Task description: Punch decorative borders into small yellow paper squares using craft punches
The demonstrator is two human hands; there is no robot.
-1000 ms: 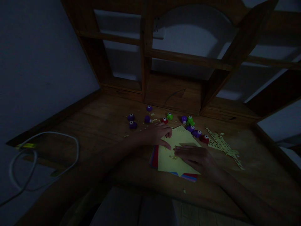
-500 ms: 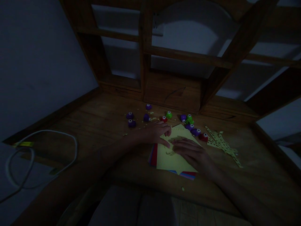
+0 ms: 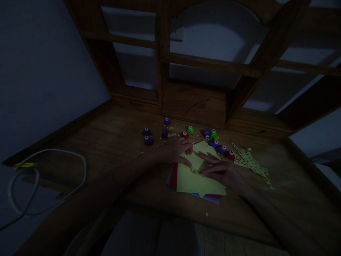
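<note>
A yellow sheet of paper (image 3: 199, 185) lies on top of a stack of coloured sheets (image 3: 173, 177) at the table's front. My left hand (image 3: 176, 151) rests on the sheet's upper left side, thumb stretched out and fingers partly bent. Over the right half is my right hand (image 3: 222, 172), its fingers extended and apart. Its lower fingertips touch the paper near a small cluster of pale yellow paper bits (image 3: 195, 171), between both hands. A row of similar bits (image 3: 201, 145) runs along the sheet's upper edge. The light is dim, so fine detail is lost.
Small craft punches with eye-like knobs, purple (image 3: 148, 140), green (image 3: 190, 130) and red (image 3: 229, 155), stand behind the paper. Perforated yellow strips (image 3: 250, 161) lie at the right. A white cable (image 3: 85, 167) loops at the left. Wooden shelving (image 3: 197, 103) backs the table.
My right hand has shifted slightly right and its fingers have spread, uncovering more of the sheet and the bits in its middle. My left hand has stayed nearly still.
</note>
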